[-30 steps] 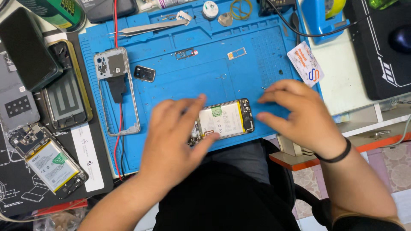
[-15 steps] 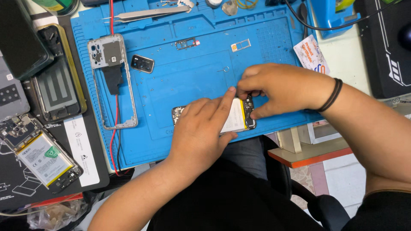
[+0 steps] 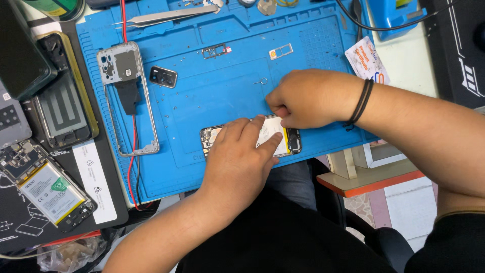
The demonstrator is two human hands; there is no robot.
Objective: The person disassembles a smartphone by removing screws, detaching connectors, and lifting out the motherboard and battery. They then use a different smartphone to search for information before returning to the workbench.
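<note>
Now that both hands have closed in on the opened phone [image 3: 252,139] at the blue mat's [image 3: 202,101] near edge, left hand [image 3: 237,162] presses flat on its battery while right hand [image 3: 308,98] pinches the battery's top edge, suggesting battery work is underway.

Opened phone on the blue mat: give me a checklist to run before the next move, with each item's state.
1. Opened phone lies flat on the blue mat: ok.
2. Left hand presses down on it: ok.
3. Right hand has a pinch grip at the battery's upper edge: ok.
4. Battery freed from its seat: cannot tell.
5. Tweezers within reach at the mat's top: ok.
6. Loose screws near the phone: cannot tell.
</note>
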